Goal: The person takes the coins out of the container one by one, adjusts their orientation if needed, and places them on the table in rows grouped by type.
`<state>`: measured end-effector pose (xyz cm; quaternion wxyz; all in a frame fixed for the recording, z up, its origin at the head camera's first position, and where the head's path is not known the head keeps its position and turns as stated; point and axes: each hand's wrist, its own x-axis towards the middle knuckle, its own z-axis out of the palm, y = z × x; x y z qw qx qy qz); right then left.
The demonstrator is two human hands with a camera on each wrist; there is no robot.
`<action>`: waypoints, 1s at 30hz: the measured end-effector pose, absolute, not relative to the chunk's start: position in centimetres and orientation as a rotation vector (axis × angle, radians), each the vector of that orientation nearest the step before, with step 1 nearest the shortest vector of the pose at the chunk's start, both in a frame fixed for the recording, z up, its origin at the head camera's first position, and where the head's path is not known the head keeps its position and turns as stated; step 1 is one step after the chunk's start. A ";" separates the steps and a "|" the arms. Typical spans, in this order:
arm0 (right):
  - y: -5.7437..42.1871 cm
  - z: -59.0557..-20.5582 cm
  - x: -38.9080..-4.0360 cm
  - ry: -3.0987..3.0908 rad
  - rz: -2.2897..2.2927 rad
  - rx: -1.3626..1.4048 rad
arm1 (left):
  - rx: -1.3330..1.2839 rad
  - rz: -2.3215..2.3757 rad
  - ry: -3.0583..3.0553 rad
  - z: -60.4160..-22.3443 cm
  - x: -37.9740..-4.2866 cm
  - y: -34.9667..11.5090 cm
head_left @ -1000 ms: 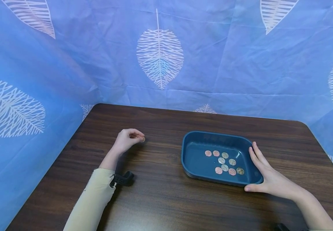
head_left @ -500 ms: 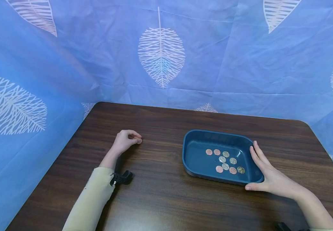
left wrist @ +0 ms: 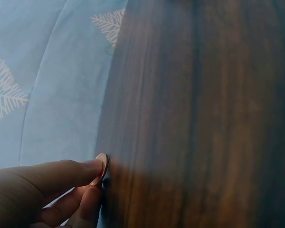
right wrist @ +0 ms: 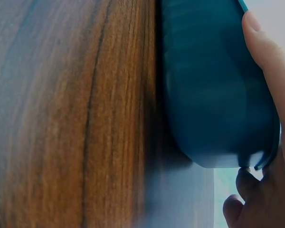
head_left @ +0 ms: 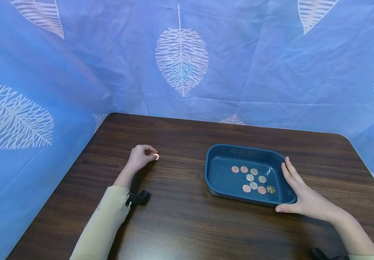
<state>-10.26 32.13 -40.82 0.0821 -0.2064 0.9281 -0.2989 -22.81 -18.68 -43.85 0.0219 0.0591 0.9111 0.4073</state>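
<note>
In the head view my left hand (head_left: 139, 159) pinches a coin (head_left: 156, 156) just above the brown wooden table, left of the tray. The left wrist view has this coin (left wrist: 103, 165) almost edge-on, thumb and fingers at its rim. My right hand (head_left: 307, 202) holds the near right corner of a dark blue tray (head_left: 229, 150), its thumb along the near side and fingers at the right rim. Inside the tray lie several loose coins (head_left: 254, 185), some reddish, some silvery, one dark golden. From the right wrist, the tray's outer wall (right wrist: 209, 90) hides the coins.
The wooden table (head_left: 187, 224) has rounded far corners. Blue cloth (head_left: 122, 54) with white leaf prints hangs behind it and along its left side. A black strap (head_left: 138, 198) sits at the left wrist, over a pale sleeve (head_left: 104, 220).
Between the left fingers the coin has turned, and its bright face now shows. That hand has shifted slightly left. The right hand and the tray keep their place.
</note>
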 end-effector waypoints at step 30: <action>33.4 -39.4 -10.6 2.725 -1.016 -0.505 | 0.610 1.542 2.743 -40.7 -22.4 -11.1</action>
